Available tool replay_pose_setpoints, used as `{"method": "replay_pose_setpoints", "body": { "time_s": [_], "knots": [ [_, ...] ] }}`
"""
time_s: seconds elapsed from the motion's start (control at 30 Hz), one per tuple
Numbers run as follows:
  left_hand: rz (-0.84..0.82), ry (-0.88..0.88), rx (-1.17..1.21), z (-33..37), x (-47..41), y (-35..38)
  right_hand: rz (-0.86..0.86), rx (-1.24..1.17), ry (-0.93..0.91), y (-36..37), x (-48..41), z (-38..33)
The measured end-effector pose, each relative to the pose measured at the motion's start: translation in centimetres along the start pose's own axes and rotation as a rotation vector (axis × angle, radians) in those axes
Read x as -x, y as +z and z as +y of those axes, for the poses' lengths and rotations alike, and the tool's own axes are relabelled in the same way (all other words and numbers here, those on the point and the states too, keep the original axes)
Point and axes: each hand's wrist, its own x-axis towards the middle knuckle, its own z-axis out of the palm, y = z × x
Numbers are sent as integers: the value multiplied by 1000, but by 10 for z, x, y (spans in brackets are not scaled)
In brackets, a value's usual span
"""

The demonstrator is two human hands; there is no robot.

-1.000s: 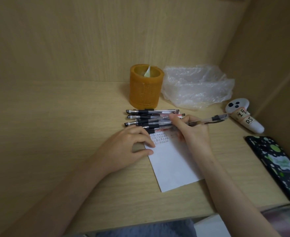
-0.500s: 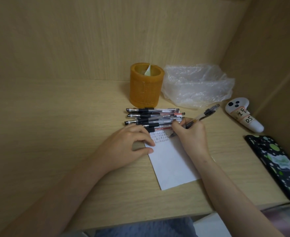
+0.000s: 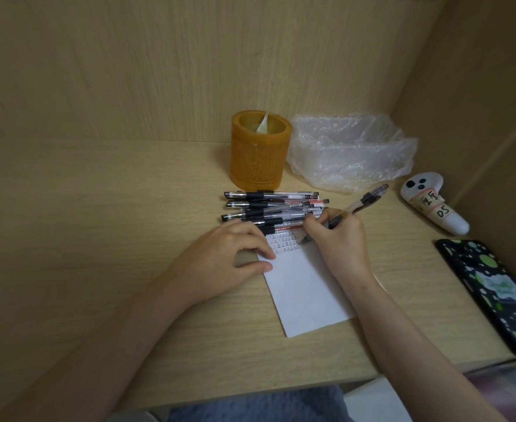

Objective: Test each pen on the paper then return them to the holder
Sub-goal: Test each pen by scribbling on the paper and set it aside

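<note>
A white sheet of paper (image 3: 305, 293) lies on the wooden desk, with rows of small marks near its top edge. My right hand (image 3: 339, 242) grips a clear pen (image 3: 360, 205) with a black grip, its tip down on the paper beside the marks. My left hand (image 3: 229, 260) rests on the paper's left edge, fingers bent, thumb along the sheet. Several black-capped pens (image 3: 272, 207) lie in a pile just beyond the paper. The orange cylindrical holder (image 3: 259, 150) stands behind the pile, with a folded scrap of paper inside.
A crumpled clear plastic bag (image 3: 351, 150) lies right of the holder. A white controller with handwritten labels (image 3: 433, 207) and a black phone with green spots (image 3: 494, 293) sit at the right. Wooden walls close the desk at the back and right.
My right hand turned the pen from lying level above the pile to a writing angle and brought its tip down onto the paper. My left hand stayed put.
</note>
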Motion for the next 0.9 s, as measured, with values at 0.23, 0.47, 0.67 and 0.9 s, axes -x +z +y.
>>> {"method": "replay_pose_setpoints", "body": {
  "time_s": [0.23,0.47,0.67,0.9],
  "knots": [
    [0,-4,1,0,0,0,8,-1,10,-1,0,0],
    [-6,-5,4,0,0,0,-2,4,-1,-1,0,-1],
    [4,2,7,0,0,0,-9,17,4,-2,1,-1],
    [4,-4,16,1,0,0,9,27,-3,-2,1,-2]
  ]
}}
